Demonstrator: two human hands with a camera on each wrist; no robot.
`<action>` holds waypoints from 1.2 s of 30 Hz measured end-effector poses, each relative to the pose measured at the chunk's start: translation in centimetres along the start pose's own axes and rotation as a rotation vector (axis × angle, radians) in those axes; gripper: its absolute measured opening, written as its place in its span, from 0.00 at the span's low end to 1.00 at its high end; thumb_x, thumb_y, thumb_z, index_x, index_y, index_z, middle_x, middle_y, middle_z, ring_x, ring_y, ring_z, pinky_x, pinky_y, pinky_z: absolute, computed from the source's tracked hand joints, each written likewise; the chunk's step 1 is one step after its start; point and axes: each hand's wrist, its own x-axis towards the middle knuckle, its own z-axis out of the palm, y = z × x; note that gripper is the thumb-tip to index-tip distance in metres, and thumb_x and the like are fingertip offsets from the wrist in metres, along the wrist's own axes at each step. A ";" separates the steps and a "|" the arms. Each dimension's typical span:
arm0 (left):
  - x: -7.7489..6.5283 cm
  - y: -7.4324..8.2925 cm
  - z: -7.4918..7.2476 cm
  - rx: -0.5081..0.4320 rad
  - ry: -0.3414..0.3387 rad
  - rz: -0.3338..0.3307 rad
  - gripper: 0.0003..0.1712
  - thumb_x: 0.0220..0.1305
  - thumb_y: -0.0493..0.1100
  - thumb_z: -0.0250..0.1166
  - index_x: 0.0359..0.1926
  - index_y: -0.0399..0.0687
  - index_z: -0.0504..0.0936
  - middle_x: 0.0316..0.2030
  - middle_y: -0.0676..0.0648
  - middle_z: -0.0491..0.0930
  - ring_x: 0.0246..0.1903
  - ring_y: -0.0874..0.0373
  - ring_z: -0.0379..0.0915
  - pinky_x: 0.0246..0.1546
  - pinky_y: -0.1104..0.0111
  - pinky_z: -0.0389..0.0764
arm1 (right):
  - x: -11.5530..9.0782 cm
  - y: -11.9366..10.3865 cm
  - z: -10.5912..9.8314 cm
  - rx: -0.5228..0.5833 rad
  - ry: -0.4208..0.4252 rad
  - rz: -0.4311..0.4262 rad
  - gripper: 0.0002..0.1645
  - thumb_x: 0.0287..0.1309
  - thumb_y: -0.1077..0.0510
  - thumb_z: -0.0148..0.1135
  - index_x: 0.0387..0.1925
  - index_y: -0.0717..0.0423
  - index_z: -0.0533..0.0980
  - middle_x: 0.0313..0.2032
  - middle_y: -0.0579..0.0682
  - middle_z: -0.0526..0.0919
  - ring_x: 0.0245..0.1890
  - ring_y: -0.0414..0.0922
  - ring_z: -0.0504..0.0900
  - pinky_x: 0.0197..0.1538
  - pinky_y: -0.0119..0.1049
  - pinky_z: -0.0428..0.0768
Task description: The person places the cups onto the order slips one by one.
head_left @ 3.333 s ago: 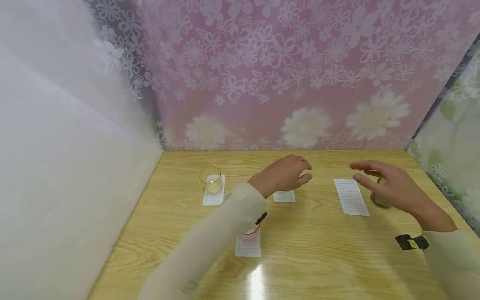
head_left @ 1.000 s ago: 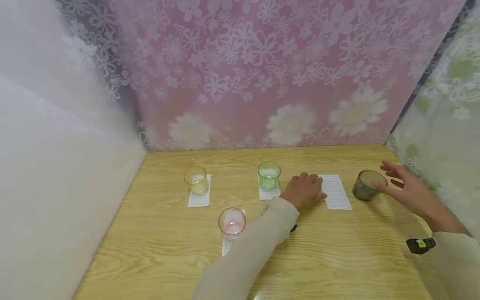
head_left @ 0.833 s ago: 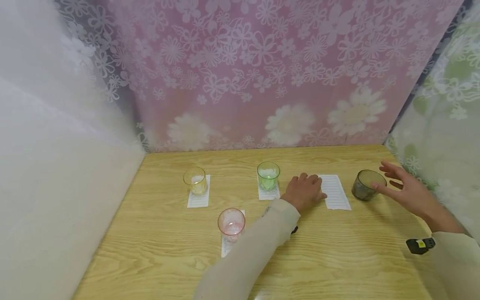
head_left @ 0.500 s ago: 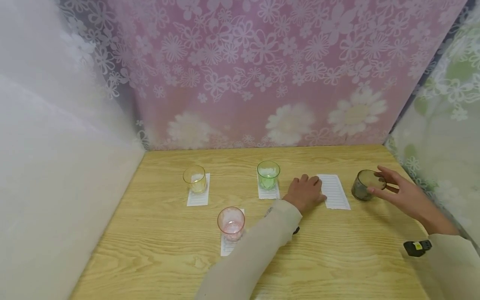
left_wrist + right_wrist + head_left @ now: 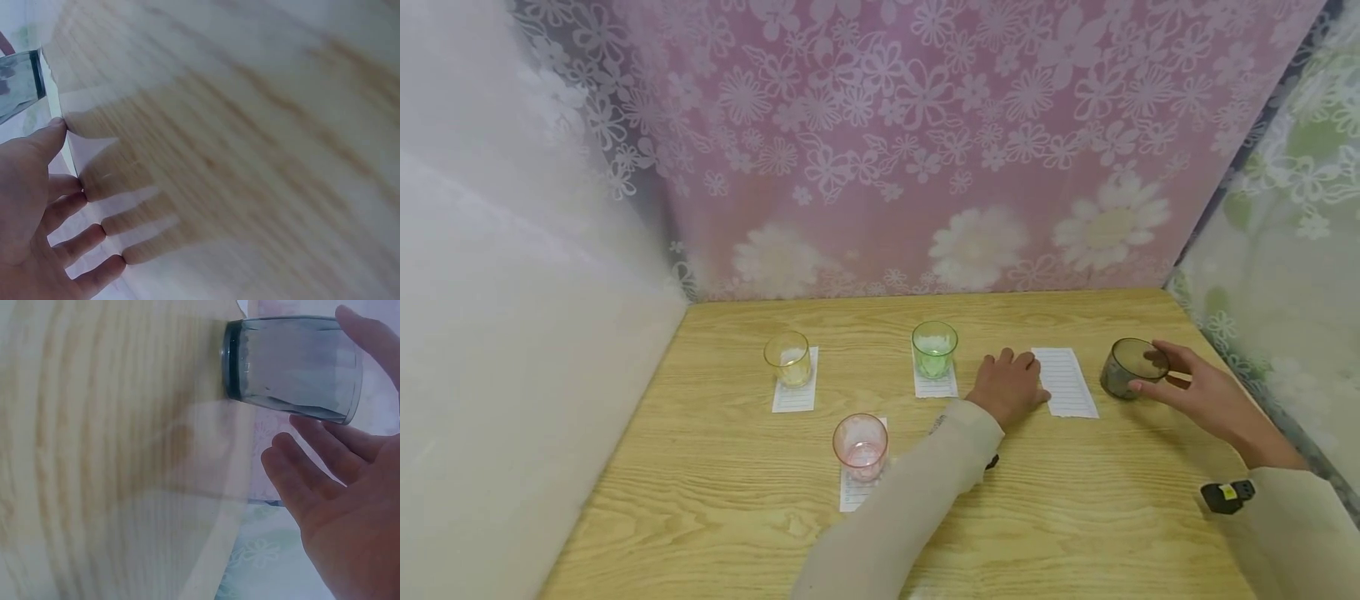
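In the head view, my left hand [image 5: 1006,388] rests on the table with its fingers spread, thumb at the left edge of a lined paper slip [image 5: 1064,382]. The left wrist view shows those fingertips [image 5: 114,265] touching the surface. At the right, a dark grey glass [image 5: 1120,377] stands upright on the wood beside that slip. My right hand [image 5: 1210,400] holds it lightly near the rim, between thumb and index finger. In the right wrist view, the other fingers sit apart from the glass [image 5: 294,365].
A yellow glass [image 5: 790,367], a green glass [image 5: 935,358] and a pink glass [image 5: 860,454] each stand on a paper slip. A pink flowered curtain [image 5: 850,167] closes off the table's back; a pale wall [image 5: 535,333] borders the left and a floral sheet [image 5: 1285,275] the right.
My left hand has come across to the right and down beside the bare slip. My right hand drew back from the grey glass, then its thumb and fingers closed in around the rim.
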 end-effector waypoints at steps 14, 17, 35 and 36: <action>0.4 0.3 0.0 -0.066 -0.037 -0.017 0.33 0.84 0.70 0.48 0.80 0.67 0.71 0.78 0.66 0.68 0.74 0.63 0.67 0.72 0.64 0.76 | 0.1 1.0 1.1 -0.018 0.088 0.005 0.57 0.76 0.39 0.68 0.87 0.63 0.50 0.75 0.68 0.71 0.66 0.66 0.71 0.45 0.24 0.75; 0.9 0.5 0.4 -0.081 -0.057 -0.023 0.34 0.84 0.70 0.47 0.81 0.67 0.70 0.78 0.66 0.67 0.75 0.63 0.66 0.74 0.63 0.74 | 0.0 0.9 1.2 -0.008 0.101 0.000 0.56 0.76 0.39 0.68 0.85 0.65 0.52 0.74 0.69 0.72 0.65 0.66 0.72 0.41 0.15 0.69; 0.0 0.8 0.2 -0.038 -0.004 -0.035 0.35 0.83 0.73 0.48 0.79 0.66 0.72 0.76 0.66 0.70 0.73 0.62 0.68 0.74 0.61 0.75 | 0.1 0.0 1.5 0.044 0.131 0.000 0.54 0.75 0.39 0.68 0.86 0.62 0.55 0.74 0.65 0.72 0.56 0.22 0.68 0.42 0.13 0.73; 0.0 0.8 0.2 -0.037 0.001 -0.032 0.35 0.83 0.73 0.48 0.79 0.65 0.73 0.76 0.66 0.70 0.73 0.62 0.68 0.74 0.61 0.75 | 0.2 -0.1 1.5 0.042 0.130 0.001 0.54 0.75 0.39 0.68 0.86 0.61 0.55 0.74 0.66 0.71 0.58 0.28 0.72 0.42 0.12 0.73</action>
